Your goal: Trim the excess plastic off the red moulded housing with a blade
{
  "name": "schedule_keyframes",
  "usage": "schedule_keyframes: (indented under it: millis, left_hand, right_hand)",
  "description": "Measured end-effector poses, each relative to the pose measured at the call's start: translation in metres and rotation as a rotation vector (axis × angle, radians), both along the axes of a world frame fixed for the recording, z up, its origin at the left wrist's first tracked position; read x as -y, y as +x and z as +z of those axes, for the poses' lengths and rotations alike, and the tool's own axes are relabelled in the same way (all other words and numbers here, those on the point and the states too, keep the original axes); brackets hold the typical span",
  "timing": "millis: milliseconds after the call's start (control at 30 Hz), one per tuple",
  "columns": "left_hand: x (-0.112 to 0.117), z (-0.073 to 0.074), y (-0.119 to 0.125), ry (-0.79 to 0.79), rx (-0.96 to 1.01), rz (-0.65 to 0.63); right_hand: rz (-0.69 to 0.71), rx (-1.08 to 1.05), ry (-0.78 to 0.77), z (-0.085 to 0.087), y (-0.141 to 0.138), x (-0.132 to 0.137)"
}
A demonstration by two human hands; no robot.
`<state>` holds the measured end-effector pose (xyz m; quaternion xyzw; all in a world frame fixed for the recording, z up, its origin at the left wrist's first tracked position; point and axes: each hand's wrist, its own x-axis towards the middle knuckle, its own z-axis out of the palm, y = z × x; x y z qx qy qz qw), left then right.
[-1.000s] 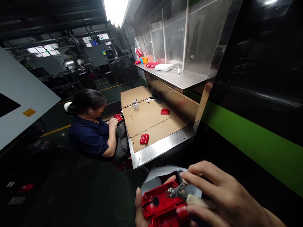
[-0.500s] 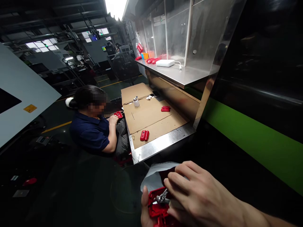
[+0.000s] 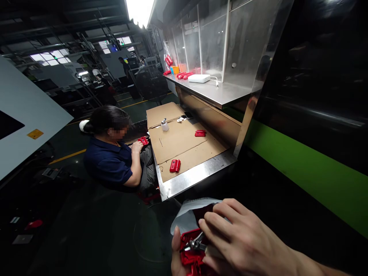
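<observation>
Gripping cutters point(image 3: 193, 244) in my right hand point(image 3: 244, 241), my left hand point(image 3: 176, 260) clasps the red housing point(image 3: 186, 255) beside a white bag point(image 3: 184, 218) holding something dark red.

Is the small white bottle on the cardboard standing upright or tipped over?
Upright. The small white bottle stands on its base on the cardboard, with its narrow top pointing up, beside the scattered red parts.

Legible text: none. A yellow label point(image 3: 35, 134) sits on the grey machine panel point(image 3: 25, 115) left of the cardboard-covered bench point(image 3: 184, 145); its print is too small to read. Faint marks on the white bag point(image 3: 186, 214) below the bench are likewise unreadable.
</observation>
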<state>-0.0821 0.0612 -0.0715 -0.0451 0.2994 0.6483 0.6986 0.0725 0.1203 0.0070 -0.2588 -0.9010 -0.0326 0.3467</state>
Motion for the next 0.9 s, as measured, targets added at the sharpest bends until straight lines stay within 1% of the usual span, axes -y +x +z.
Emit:
schedule_keyframes:
  millis: [233,433,567,633,700,767,833,900]
  left_hand:
    - [0.0,0.004,0.003,-0.034,0.005,-0.033]
    - [-0.002,0.006,0.007,-0.058,0.044,-0.096]
    - [-0.003,0.007,0.007,-0.123,0.134,-0.15]
    - [-0.004,0.008,0.008,-0.132,0.15,-0.169]
    - [-0.006,0.008,0.01,-0.126,0.162,-0.186]
    - [-0.007,0.007,0.013,-0.117,0.171,-0.196]
    - [-0.009,0.005,0.015,-0.072,0.163,-0.225]
    - [-0.011,0.004,0.016,0.019,0.116,-0.293]
  right_hand:
    - [-0.005,0.031,-0.028,0.0,0.0,-0.001]
    - [-0.022,0.125,-0.086,0.003,0.004,0.002]
    - [-0.027,0.124,-0.093,-0.004,0.005,0.001]
    - [-0.005,0.102,-0.107,-0.009,0.006,0.0]
    - [-0.002,0.094,-0.128,-0.012,0.007,0.0]
    - [-0.005,0.115,-0.152,-0.011,0.011,0.0]
    - [-0.006,0.156,-0.179,-0.006,0.019,-0.001]
    - [-0.03,0.152,-0.217,0.001,0.027,-0.001]
